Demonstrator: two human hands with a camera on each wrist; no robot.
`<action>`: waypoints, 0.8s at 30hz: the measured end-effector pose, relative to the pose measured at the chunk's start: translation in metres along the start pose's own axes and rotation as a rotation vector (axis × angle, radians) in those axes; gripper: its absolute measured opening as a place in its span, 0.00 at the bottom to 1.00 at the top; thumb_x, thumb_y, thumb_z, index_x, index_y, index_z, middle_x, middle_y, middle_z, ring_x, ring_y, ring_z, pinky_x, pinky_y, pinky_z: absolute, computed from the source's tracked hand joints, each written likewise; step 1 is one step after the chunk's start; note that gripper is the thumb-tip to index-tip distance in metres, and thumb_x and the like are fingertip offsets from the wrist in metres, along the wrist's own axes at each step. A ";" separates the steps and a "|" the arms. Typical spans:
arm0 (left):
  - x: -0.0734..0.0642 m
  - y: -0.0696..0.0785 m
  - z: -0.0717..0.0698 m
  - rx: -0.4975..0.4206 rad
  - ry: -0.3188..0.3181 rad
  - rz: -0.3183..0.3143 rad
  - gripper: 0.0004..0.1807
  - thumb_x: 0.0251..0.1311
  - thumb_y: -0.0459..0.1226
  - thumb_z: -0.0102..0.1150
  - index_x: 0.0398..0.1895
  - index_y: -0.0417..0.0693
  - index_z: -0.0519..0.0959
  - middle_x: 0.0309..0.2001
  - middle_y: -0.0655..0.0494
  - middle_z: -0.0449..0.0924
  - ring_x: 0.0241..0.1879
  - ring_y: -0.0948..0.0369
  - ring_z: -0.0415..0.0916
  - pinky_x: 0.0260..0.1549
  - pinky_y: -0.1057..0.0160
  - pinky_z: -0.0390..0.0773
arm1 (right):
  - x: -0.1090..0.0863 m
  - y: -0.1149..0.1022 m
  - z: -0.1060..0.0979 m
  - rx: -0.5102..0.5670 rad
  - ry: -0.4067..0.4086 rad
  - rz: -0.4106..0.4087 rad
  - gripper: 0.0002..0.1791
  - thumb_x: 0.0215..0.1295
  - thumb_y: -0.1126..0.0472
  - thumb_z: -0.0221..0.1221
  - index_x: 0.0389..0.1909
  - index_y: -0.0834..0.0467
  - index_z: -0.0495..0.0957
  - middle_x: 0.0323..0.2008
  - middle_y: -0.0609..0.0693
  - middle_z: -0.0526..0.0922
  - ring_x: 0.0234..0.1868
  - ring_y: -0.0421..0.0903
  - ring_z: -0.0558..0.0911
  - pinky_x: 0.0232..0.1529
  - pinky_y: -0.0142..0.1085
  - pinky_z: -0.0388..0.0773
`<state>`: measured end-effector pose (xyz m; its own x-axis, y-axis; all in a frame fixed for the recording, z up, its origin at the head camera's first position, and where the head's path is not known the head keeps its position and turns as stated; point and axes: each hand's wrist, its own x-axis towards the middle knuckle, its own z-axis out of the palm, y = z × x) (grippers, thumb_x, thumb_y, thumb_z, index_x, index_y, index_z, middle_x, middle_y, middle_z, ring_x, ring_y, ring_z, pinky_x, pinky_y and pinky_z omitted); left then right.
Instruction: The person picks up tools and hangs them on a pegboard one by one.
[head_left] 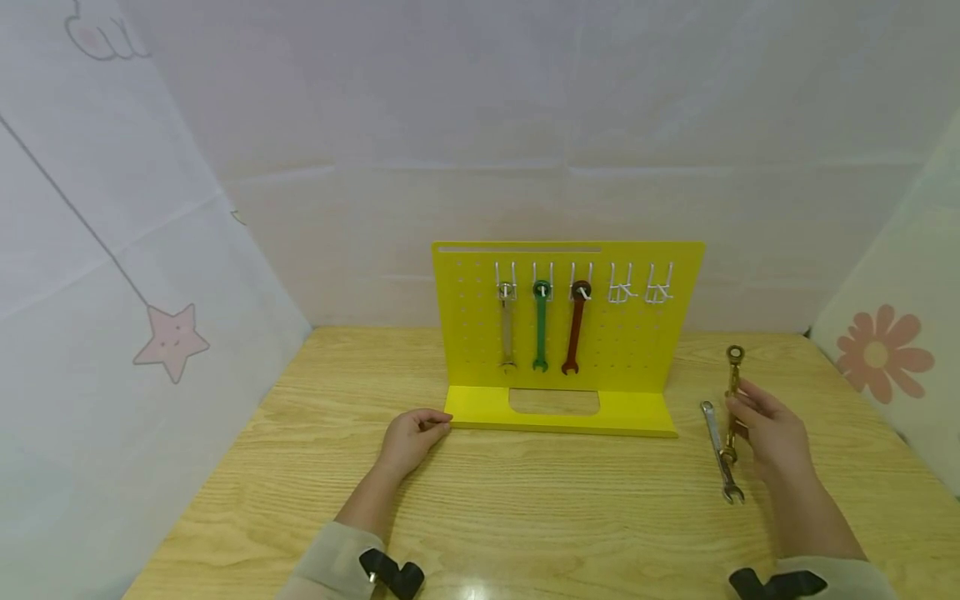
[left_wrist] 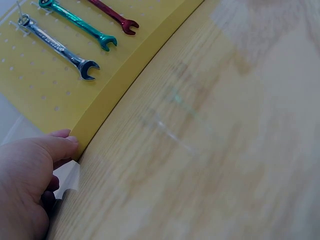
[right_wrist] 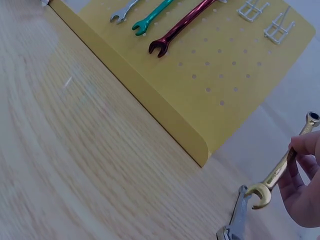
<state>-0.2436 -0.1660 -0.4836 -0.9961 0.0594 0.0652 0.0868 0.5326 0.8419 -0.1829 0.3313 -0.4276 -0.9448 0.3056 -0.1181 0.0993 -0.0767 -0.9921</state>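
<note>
My right hand [head_left: 776, 433] pinches a gold combination wrench [right_wrist: 279, 172] about mid-shaft, ring end up and open jaw down. Beside it on the table lies a silver wrench [head_left: 715, 437]; the gold one's lower end overlaps it in the head view. At the left front corner of a yellow pegboard stand [head_left: 480, 407], my left hand [head_left: 408, 437] holds the base edge between thumb and fingers. Three wrenches hang from the board's white hooks: a silver one [left_wrist: 55, 45], a green one [head_left: 541, 329] and a dark red one [head_left: 575, 329].
To the right of the red wrench, two white hooks [head_left: 621, 287] [head_left: 659, 287] carry nothing. The stand is on a wood-grain table [head_left: 555, 500]. Pale printed cloth [head_left: 375, 192] hangs behind and at both sides.
</note>
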 end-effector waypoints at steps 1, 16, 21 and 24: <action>0.000 0.000 0.000 0.001 0.000 0.000 0.08 0.61 0.37 0.65 0.41 0.48 0.87 0.44 0.54 0.86 0.37 0.63 0.75 0.40 0.63 0.75 | 0.000 -0.001 0.001 0.024 -0.013 -0.006 0.38 0.66 0.57 0.62 0.74 0.55 0.58 0.36 0.29 0.79 0.38 0.27 0.79 0.37 0.23 0.78; -0.002 0.005 -0.002 -0.001 -0.002 -0.001 0.08 0.61 0.37 0.65 0.42 0.47 0.87 0.43 0.53 0.86 0.36 0.63 0.75 0.40 0.63 0.75 | -0.004 -0.018 0.020 0.147 -0.149 -0.113 0.25 0.64 0.63 0.63 0.61 0.44 0.75 0.37 0.34 0.84 0.38 0.30 0.83 0.38 0.25 0.81; -0.002 0.005 -0.002 -0.002 -0.002 -0.002 0.08 0.61 0.37 0.65 0.42 0.47 0.87 0.43 0.53 0.86 0.36 0.63 0.75 0.40 0.63 0.75 | -0.007 -0.025 0.029 0.122 -0.171 -0.120 0.23 0.65 0.62 0.63 0.60 0.43 0.76 0.37 0.34 0.84 0.38 0.31 0.83 0.38 0.25 0.81; -0.002 0.004 -0.001 0.003 0.000 0.002 0.08 0.61 0.37 0.64 0.42 0.47 0.87 0.43 0.54 0.86 0.36 0.63 0.75 0.40 0.63 0.75 | -0.010 -0.029 0.036 0.107 -0.180 -0.129 0.25 0.65 0.62 0.63 0.62 0.44 0.75 0.37 0.34 0.83 0.38 0.31 0.82 0.38 0.25 0.80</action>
<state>-0.2414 -0.1651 -0.4798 -0.9959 0.0606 0.0672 0.0892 0.5350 0.8401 -0.1878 0.2967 -0.3964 -0.9889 0.1458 0.0277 -0.0499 -0.1508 -0.9873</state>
